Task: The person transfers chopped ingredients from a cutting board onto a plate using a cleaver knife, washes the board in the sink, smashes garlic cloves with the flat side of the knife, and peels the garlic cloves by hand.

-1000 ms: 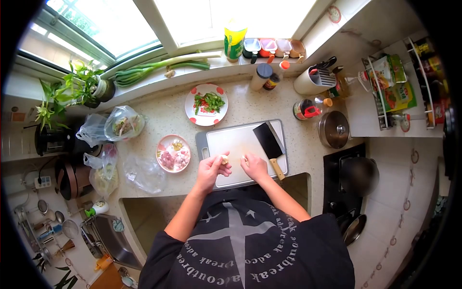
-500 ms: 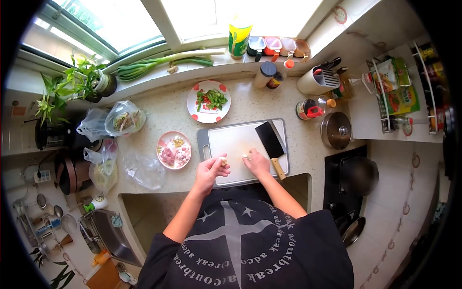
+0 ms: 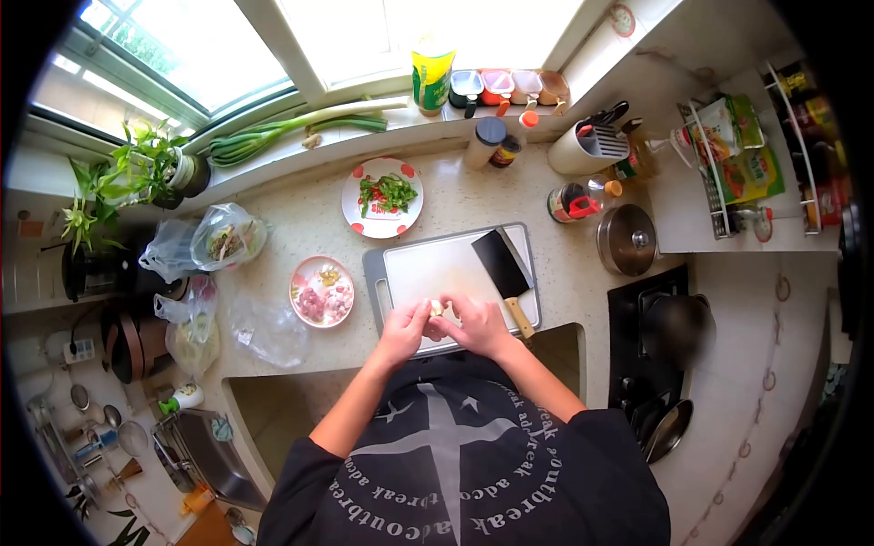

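Your two forearms reach forward and angle inward, bringing your left hand [image 3: 403, 335] and right hand [image 3: 481, 328] together over the near half of the board, fingers curled. Your left thumb and fingers are closed in a pinch on a small pale piece [image 3: 436, 310], held just above the board; your right fingertips meet it, nearly closed, though you cannot tell whether they grip anything.

Around you, a bright window [image 3: 341, 32] stands behind the speckled counter [image 3: 452, 196]. On the counter lies the chopping board [image 3: 419, 264], with a broad black knife [image 3: 499, 264] slanting across its right side. Left of the board sit a plate of chopped peppers [image 3: 350, 193] and a smaller plate of meat [image 3: 299, 278].

Half a second ago your right hand was apart from your left; now they touch. The knife has stayed on the board.
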A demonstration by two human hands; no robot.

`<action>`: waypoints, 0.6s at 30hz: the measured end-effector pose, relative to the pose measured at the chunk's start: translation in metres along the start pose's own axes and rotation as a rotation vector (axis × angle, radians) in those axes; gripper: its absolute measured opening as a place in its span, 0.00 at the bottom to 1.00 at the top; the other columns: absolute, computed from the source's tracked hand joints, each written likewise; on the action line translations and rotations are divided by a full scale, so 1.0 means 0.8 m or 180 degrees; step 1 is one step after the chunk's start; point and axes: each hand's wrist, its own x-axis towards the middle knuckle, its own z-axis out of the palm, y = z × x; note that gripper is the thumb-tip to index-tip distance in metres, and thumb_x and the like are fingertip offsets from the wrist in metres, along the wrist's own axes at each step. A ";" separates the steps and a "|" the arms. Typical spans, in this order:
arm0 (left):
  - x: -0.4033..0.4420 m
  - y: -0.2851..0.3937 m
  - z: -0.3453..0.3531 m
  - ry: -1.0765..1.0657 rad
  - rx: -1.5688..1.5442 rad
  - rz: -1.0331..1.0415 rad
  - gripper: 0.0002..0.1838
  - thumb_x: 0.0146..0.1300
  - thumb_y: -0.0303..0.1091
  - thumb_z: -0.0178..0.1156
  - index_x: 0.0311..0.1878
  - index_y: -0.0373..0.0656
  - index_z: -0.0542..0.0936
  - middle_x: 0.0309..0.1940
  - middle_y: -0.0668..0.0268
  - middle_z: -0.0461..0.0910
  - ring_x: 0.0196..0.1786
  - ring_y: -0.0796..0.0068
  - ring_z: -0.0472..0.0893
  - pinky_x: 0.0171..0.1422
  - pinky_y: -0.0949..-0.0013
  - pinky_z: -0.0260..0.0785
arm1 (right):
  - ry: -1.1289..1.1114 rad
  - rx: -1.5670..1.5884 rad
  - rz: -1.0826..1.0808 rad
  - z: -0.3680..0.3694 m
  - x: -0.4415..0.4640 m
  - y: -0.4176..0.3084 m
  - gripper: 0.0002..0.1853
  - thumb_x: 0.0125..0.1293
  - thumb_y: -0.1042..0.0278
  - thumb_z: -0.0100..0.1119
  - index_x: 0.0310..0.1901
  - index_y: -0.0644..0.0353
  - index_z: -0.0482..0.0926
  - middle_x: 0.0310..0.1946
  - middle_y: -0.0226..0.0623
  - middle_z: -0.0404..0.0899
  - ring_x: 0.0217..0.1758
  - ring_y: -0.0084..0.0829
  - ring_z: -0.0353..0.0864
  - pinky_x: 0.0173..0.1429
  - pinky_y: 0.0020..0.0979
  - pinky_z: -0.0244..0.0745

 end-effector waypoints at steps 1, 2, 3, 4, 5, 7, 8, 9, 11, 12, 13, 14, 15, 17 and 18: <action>-0.001 0.005 0.004 -0.0019 0.0026 -0.0057 0.24 0.83 0.47 0.43 0.54 0.36 0.80 0.36 0.61 0.84 0.35 0.75 0.84 0.40 0.72 0.79 | 0.0043 -0.0006 -0.0091 0.003 -0.001 0.005 0.18 0.63 0.52 0.71 0.48 0.51 0.79 0.34 0.35 0.84 0.31 0.41 0.84 0.32 0.40 0.77; -0.003 0.011 0.008 -0.0035 0.0050 -0.0109 0.24 0.83 0.48 0.42 0.52 0.37 0.80 0.34 0.62 0.83 0.34 0.75 0.84 0.39 0.72 0.79 | 0.0084 -0.0013 -0.0186 0.003 -0.002 0.011 0.18 0.63 0.52 0.71 0.49 0.52 0.79 0.34 0.35 0.84 0.31 0.42 0.84 0.32 0.40 0.77; -0.003 0.017 0.010 -0.0046 0.0072 -0.0156 0.24 0.83 0.49 0.42 0.51 0.37 0.80 0.33 0.63 0.83 0.33 0.76 0.83 0.39 0.72 0.78 | 0.0121 -0.0020 -0.0289 0.004 -0.001 0.013 0.19 0.63 0.53 0.71 0.49 0.52 0.79 0.34 0.35 0.84 0.31 0.42 0.84 0.32 0.40 0.77; -0.003 0.018 0.006 -0.0123 0.0140 -0.0219 0.24 0.83 0.49 0.42 0.49 0.38 0.79 0.31 0.64 0.82 0.32 0.76 0.82 0.37 0.73 0.77 | 0.0137 0.0034 -0.0318 0.006 -0.001 0.015 0.19 0.63 0.53 0.71 0.49 0.52 0.79 0.35 0.36 0.84 0.31 0.42 0.84 0.33 0.40 0.77; -0.002 0.017 0.002 -0.0202 0.0206 -0.0288 0.24 0.83 0.50 0.41 0.47 0.39 0.79 0.30 0.64 0.81 0.31 0.77 0.81 0.35 0.73 0.75 | 0.0152 0.0089 -0.0340 0.007 -0.002 0.017 0.19 0.62 0.53 0.71 0.49 0.53 0.79 0.35 0.36 0.84 0.31 0.43 0.84 0.33 0.41 0.77; -0.001 0.014 0.001 -0.0298 0.0346 -0.0314 0.24 0.83 0.51 0.41 0.44 0.40 0.78 0.28 0.66 0.80 0.28 0.78 0.79 0.32 0.74 0.73 | 0.0169 0.0144 -0.0332 0.004 -0.003 0.014 0.18 0.63 0.54 0.71 0.49 0.53 0.79 0.34 0.37 0.84 0.31 0.44 0.84 0.33 0.41 0.77; 0.000 0.012 0.001 -0.0305 0.0423 -0.0268 0.24 0.83 0.51 0.41 0.43 0.41 0.77 0.27 0.66 0.79 0.27 0.79 0.78 0.31 0.73 0.72 | 0.0169 0.0150 -0.0309 0.002 -0.004 0.011 0.17 0.64 0.54 0.70 0.48 0.54 0.79 0.33 0.38 0.84 0.31 0.44 0.84 0.33 0.42 0.77; -0.001 0.011 0.001 -0.0308 0.0501 -0.0223 0.24 0.83 0.51 0.41 0.42 0.41 0.77 0.26 0.67 0.79 0.26 0.79 0.77 0.30 0.73 0.70 | 0.0168 0.0159 -0.0289 0.001 -0.003 0.006 0.16 0.65 0.55 0.69 0.47 0.55 0.79 0.33 0.38 0.84 0.31 0.45 0.84 0.33 0.42 0.77; -0.003 0.008 0.006 -0.0182 0.0851 -0.0103 0.24 0.83 0.50 0.41 0.40 0.41 0.77 0.25 0.66 0.78 0.24 0.78 0.76 0.28 0.71 0.68 | 0.0185 0.0110 -0.0206 0.000 -0.004 0.002 0.13 0.66 0.57 0.66 0.44 0.55 0.79 0.31 0.40 0.83 0.31 0.46 0.84 0.32 0.43 0.77; -0.003 0.011 0.010 -0.0120 0.1025 -0.0043 0.24 0.83 0.49 0.41 0.39 0.41 0.77 0.24 0.66 0.78 0.23 0.78 0.75 0.27 0.70 0.67 | 0.0194 0.0084 -0.0164 0.000 -0.004 0.001 0.12 0.67 0.57 0.65 0.43 0.56 0.78 0.30 0.40 0.83 0.31 0.46 0.84 0.32 0.44 0.77; -0.004 0.015 0.014 -0.0053 0.1288 0.0072 0.24 0.83 0.48 0.41 0.39 0.39 0.78 0.24 0.64 0.78 0.25 0.75 0.77 0.30 0.67 0.69 | 0.0153 0.0026 -0.0179 0.000 -0.003 0.002 0.11 0.68 0.58 0.63 0.41 0.56 0.78 0.29 0.41 0.82 0.30 0.47 0.83 0.32 0.44 0.76; -0.006 0.021 0.018 0.0012 0.1551 0.0187 0.23 0.82 0.46 0.42 0.39 0.37 0.78 0.24 0.62 0.79 0.26 0.71 0.79 0.32 0.65 0.70 | 0.0113 -0.0033 -0.0193 0.001 -0.002 0.003 0.10 0.68 0.59 0.61 0.40 0.56 0.77 0.28 0.42 0.81 0.30 0.47 0.83 0.32 0.45 0.76; -0.008 0.027 0.022 0.0076 0.1814 0.0302 0.23 0.82 0.44 0.43 0.40 0.36 0.79 0.25 0.60 0.79 0.27 0.68 0.80 0.34 0.62 0.72 | 0.0073 -0.0092 -0.0205 0.002 -0.002 0.004 0.09 0.69 0.59 0.59 0.38 0.56 0.76 0.27 0.43 0.81 0.29 0.48 0.83 0.31 0.45 0.76; -0.009 0.030 0.025 0.0146 0.2036 0.0552 0.21 0.81 0.43 0.43 0.42 0.36 0.80 0.28 0.55 0.81 0.32 0.56 0.82 0.39 0.58 0.73 | -0.0005 -0.0230 -0.0159 0.005 -0.003 0.005 0.10 0.69 0.59 0.58 0.36 0.56 0.74 0.25 0.44 0.80 0.29 0.49 0.82 0.31 0.47 0.75; -0.009 0.030 0.026 0.0179 0.2147 0.0678 0.20 0.80 0.42 0.44 0.43 0.36 0.80 0.30 0.52 0.82 0.34 0.50 0.83 0.42 0.55 0.74 | -0.0043 -0.0300 -0.0135 0.007 -0.004 0.005 0.10 0.69 0.59 0.57 0.35 0.57 0.74 0.25 0.45 0.79 0.28 0.50 0.81 0.31 0.48 0.75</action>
